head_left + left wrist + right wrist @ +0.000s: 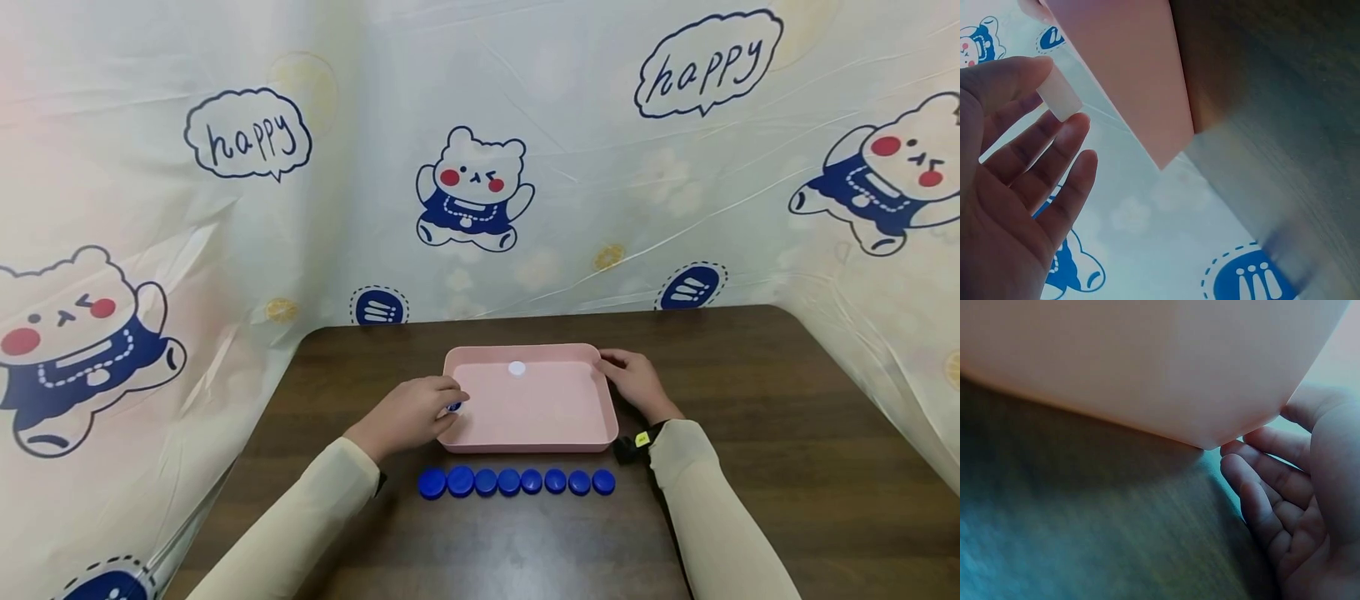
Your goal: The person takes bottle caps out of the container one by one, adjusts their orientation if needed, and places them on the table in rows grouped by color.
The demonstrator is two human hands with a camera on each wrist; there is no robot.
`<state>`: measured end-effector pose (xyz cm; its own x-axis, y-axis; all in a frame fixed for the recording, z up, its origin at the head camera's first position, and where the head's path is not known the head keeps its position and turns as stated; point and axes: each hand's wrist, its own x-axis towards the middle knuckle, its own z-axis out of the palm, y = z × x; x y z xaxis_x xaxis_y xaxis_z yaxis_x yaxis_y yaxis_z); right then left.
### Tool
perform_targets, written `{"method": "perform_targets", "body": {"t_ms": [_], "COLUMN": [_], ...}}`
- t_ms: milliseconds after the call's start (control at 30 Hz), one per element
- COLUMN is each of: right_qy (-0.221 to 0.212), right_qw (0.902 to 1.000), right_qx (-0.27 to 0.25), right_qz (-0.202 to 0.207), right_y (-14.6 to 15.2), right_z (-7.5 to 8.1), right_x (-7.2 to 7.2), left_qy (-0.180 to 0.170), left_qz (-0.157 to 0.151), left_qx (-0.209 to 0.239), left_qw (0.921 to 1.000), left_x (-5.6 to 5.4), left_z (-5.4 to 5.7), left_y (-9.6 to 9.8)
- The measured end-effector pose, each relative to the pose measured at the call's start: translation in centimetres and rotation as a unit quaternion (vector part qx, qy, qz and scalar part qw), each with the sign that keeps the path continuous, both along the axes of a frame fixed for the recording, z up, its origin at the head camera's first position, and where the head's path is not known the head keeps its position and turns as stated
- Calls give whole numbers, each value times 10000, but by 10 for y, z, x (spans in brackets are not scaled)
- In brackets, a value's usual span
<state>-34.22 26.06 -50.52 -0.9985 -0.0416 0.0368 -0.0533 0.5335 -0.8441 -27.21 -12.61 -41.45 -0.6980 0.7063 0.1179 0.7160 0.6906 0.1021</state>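
My left hand (412, 412) is over the left end of a pink tray (536, 408). Its thumb and fingers pinch a small white cap (1060, 94), whose face shows dark blue in the head view. At the tray's far right corner, my right hand (633, 379) grips the rim, thumb on top and fingers against the outer wall. Inside the tray, near the far wall, lies a white disc (517, 367). In front of the tray is a row of several blue bottle caps (531, 481), the two leftmost somewhat larger.
The tray stands on a dark brown wooden table (525, 550). Behind and beside it hangs a pale curtain (585, 275) printed with bears. A black wrist device (633, 446) sits by the tray's near right corner, with a cable running toward the front.
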Motion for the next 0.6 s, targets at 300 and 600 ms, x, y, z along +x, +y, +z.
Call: {"method": "perform_targets", "body": {"t_ms": [300,600], "right_qy": [-124,-65], "right_qw": [9999,9999], "right_qx": [-82,-62], "right_qz": [-77,-54], "right_y": [0,0], "right_z": [2,1], "right_x": [-2,-1], "left_qy": [283,399], "left_qz": [-297,-374], "left_qx": [190,279], "left_qw": [9990,9981], "left_x": [15,27], "left_z": [0,-1], "left_y": [-5,-8]}}
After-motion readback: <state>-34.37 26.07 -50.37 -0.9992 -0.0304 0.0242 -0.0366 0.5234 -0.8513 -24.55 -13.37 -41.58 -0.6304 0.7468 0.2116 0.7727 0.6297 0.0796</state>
